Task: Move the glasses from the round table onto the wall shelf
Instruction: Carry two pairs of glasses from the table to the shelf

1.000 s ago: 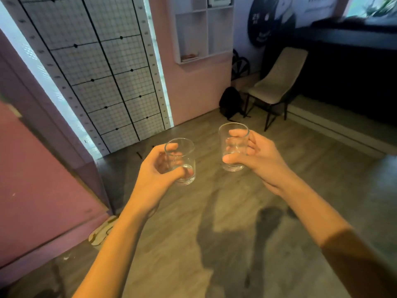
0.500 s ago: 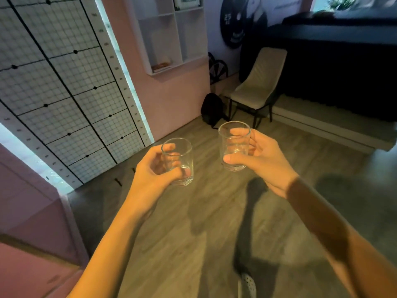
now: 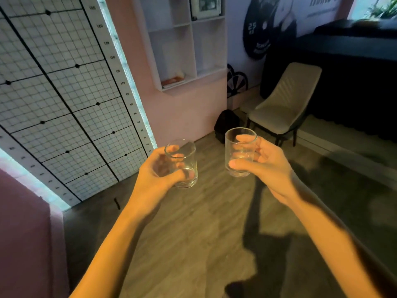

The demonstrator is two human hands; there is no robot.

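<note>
- Head view: left hand (image 3: 154,175) grasps a clear cylindrical glass tumbler (image 3: 182,166).
- Right hand (image 3: 268,166) grasps a second clear glass tumbler (image 3: 239,150).
- White wall shelf (image 3: 184,46) ahead.

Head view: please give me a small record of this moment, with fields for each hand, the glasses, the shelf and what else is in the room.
left hand: holds left glass, upright, thumb across the front
right hand: holds right glass, upright
glasses: clear, apart from each other, held over the wooden floor
shelf: white, on the pink wall ahead, above the hands; lower left compartment holds a flat item, too small to tell
round table: not in view
other: beige chair, black bag, grid panel
</note>
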